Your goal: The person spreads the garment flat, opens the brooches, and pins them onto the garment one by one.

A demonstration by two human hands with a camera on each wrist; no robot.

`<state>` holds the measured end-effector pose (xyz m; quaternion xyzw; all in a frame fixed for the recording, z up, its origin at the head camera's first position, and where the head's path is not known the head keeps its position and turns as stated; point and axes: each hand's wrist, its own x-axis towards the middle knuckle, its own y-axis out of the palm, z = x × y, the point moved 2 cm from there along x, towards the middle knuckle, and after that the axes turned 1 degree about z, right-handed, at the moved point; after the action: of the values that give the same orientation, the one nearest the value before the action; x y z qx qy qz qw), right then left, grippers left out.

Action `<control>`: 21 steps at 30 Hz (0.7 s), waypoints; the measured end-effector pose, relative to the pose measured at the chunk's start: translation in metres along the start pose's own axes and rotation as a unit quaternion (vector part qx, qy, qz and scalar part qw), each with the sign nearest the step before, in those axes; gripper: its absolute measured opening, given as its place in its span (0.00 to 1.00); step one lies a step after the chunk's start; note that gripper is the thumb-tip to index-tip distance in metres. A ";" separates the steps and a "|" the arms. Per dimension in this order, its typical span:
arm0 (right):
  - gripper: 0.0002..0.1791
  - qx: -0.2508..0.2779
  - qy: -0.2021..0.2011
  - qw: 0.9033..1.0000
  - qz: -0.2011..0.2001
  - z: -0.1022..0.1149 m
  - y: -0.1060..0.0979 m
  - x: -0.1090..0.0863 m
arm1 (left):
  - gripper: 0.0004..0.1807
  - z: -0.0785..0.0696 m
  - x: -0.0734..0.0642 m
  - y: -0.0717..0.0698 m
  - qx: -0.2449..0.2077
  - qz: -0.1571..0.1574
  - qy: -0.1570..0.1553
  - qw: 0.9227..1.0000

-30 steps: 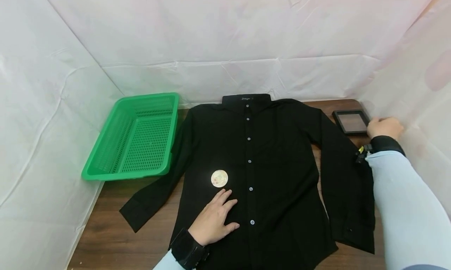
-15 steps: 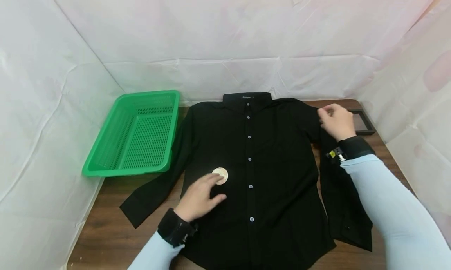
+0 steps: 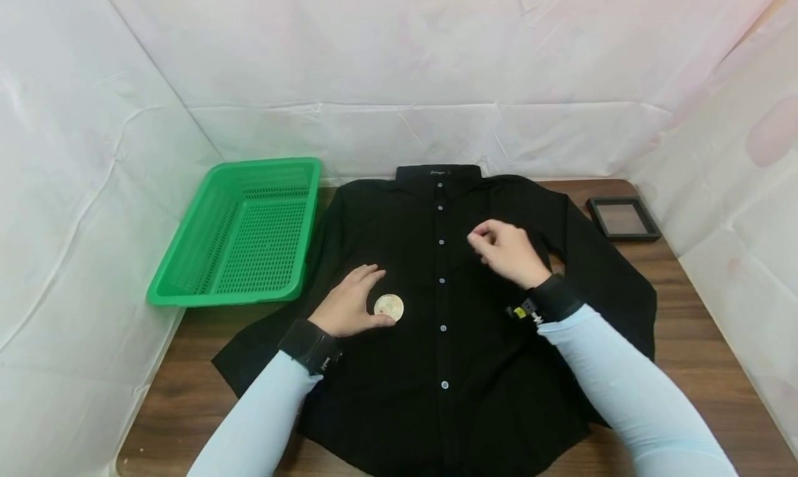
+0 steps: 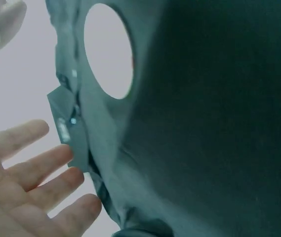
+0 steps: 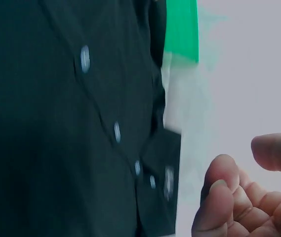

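A black button-up shirt point(image 3: 399, 255) lies flat, front up, its collar toward the back wall. On the shirt's front, left of the button row, is a round pale disc point(image 3: 389, 307) with faint markings. My left hand point(image 3: 349, 304) is beside it, thumb near the disc's lower edge; the left wrist view shows its fingers point(image 4: 51, 182) spread and holding nothing. Over the upper right of the shirt is my right hand point(image 3: 508, 252). Its fingers point(image 5: 219, 207) are loosely curled, the thumb apart from them, and nothing shows between them.
A green perforated plastic basket point(image 3: 163, 283) stands at the left, next to one sleeve. At the back right, a black rectangular frame point(image 3: 623, 237) lies on the brown wooden table point(image 3: 686, 311). White sheeting point(image 3: 399, 48) hangs around the back and sides.
My right hand has left the black frame's side and swung left over the shirt. My left hand has lifted from below the disc and shifted up and left beside it.
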<state>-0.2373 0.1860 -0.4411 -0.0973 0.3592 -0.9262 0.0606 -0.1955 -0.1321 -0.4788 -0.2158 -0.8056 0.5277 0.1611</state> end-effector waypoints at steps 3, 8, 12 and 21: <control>0.10 0.006 -0.011 1.000 0.026 0.013 0.025 -0.005 | 0.57 0.005 0.003 0.004 0.010 0.039 -0.023 0.999; 0.09 -0.007 -0.026 0.997 0.068 0.032 0.067 -0.012 | 0.63 0.014 0.003 0.013 0.044 0.086 -0.050 0.994; 0.10 -0.014 -0.032 0.994 0.105 0.042 0.095 -0.015 | 0.64 0.020 0.002 0.018 0.059 0.096 -0.061 0.992; 0.13 -0.012 -0.002 0.989 0.145 0.050 0.131 -0.012 | 0.65 0.018 0.004 0.022 0.066 0.099 -0.055 0.991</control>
<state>-0.2085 0.0595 -0.4958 -0.0463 0.3809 -0.9028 0.1941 -0.2035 -0.1363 -0.5061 -0.2543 -0.7515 0.6039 0.0771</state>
